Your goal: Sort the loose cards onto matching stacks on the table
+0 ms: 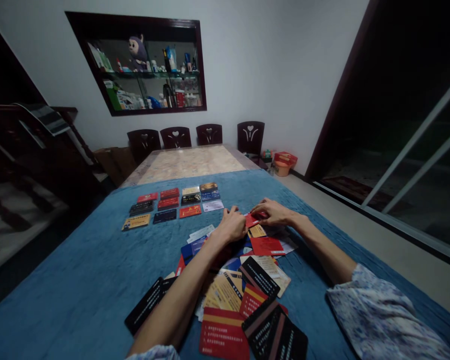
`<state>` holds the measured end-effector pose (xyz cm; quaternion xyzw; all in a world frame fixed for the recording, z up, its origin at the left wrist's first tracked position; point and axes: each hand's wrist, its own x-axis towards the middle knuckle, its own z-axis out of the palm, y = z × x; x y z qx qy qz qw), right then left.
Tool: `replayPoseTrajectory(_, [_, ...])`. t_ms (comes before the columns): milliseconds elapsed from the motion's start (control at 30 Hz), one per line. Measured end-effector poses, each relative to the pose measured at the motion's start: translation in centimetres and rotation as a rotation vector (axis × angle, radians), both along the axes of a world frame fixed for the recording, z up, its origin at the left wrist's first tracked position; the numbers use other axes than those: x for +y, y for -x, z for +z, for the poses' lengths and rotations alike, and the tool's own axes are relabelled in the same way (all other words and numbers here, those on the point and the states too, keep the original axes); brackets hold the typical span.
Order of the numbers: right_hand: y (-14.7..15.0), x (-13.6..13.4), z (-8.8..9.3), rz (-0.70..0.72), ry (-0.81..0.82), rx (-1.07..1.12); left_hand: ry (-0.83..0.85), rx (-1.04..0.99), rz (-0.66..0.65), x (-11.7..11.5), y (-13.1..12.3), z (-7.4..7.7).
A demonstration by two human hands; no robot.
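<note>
A loose heap of cards (223,290) in red, black, gold, blue and white lies in front of me on the blue cloth. At its far edge, my left hand (232,225) has its fingers bent beside a red card (252,220). From the right, my right hand (272,213) grips that red card between thumb and fingers. Whether my left hand also holds something is hidden. Beyond the heap to the left, small stacks of cards (168,203) stand in rows, with red, black, gold, blue and white tops.
The blue cloth (97,260) covers the near part of a long table with a marble-look top (195,161). Dark chairs (250,137) stand around its far end. A wall shelf (153,74) holds a plush toy and bottles. An orange bucket (282,168) sits on the floor.
</note>
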<state>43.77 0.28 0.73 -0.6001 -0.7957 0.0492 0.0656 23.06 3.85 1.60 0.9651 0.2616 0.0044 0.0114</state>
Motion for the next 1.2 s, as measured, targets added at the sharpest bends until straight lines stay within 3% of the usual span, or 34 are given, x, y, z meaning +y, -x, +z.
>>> replayPoseTrajectory(100, [-0.3, 0.0, 0.1, 0.053, 0.044, 0.056, 0.013, 0.018, 0.002, 0.3, 0.2, 0.3])
replayPoseTrajectory(400, [-1.0, 0.0, 0.0, -0.009, -0.028, 0.188, 0.098, -0.098, 0.035, 1.7, 1.2, 1.1])
replayPoseTrajectory(700, [-1.4, 0.9, -1.9, 0.012, -0.183, 0.413, 0.071, -0.315, 0.088, 3.2, 1.3, -0.6])
replayPoseTrajectory(1200, [-0.6, 1.7, -3.9, 0.066, -0.323, 0.394, 0.063, -0.391, 0.097, 3.5, 1.4, -1.8])
